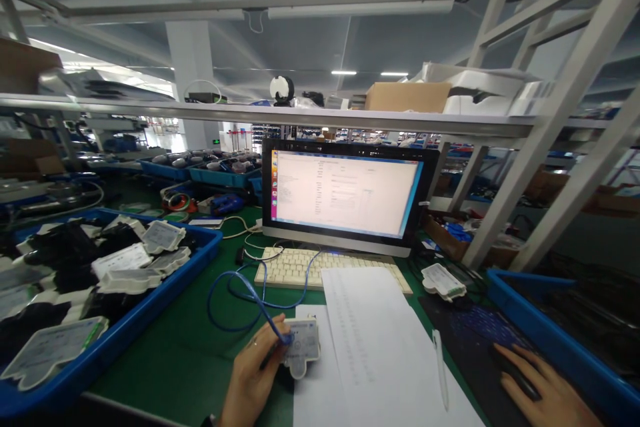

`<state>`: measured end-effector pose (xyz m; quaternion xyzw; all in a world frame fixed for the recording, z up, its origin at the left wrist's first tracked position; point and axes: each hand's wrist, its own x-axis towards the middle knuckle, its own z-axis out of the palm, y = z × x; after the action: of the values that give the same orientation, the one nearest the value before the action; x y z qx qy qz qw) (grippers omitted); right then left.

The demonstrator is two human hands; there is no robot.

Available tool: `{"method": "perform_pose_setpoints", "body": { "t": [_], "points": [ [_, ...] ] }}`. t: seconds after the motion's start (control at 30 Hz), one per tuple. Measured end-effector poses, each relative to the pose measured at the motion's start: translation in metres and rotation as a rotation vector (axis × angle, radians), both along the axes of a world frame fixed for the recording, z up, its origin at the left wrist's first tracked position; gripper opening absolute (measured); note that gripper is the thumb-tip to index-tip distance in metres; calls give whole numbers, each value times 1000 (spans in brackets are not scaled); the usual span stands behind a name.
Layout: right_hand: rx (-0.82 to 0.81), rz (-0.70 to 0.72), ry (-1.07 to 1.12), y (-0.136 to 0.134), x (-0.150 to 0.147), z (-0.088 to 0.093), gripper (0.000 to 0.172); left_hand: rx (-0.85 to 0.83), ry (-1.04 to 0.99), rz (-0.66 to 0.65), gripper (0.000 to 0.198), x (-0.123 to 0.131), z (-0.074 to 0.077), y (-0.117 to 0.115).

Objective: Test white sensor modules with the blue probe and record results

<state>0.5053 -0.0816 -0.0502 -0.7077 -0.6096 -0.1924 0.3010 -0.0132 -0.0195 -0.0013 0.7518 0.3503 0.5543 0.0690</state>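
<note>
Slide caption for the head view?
Left hand holds a small white plastic device with a blue cable running into it; right hand rests on a black computer mouse before a lit monitor.

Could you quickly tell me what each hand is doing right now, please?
Left hand: closed on the blue cable at the white device.
Right hand: open, resting on the black mouse.

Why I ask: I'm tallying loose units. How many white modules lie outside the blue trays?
2. One white module is in the left hand, with a blue cable attached; the other lies right of the keyboard. Others may hide behind the monitor.
</note>
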Motion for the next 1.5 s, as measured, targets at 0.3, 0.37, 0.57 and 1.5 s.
{"method": "perform_pose_setpoints", "body": {
  "t": [0.3,0.37,0.57,1.5],
  "points": [
    [-85,-13,-30,-1,3,-2,49,29,2,-8,20,0,1,0],
    [-75,-16,-30,-1,2,-2,49,26,8,-5,20,0,1,0],
    [-57,-35,-32,-3,-3,-1,50,39,25,-2,22,-2,-1,2],
    [127,33,-245,-9,-82,63,37,162,-13,142,22,1,-2,-4]
  ]
}}
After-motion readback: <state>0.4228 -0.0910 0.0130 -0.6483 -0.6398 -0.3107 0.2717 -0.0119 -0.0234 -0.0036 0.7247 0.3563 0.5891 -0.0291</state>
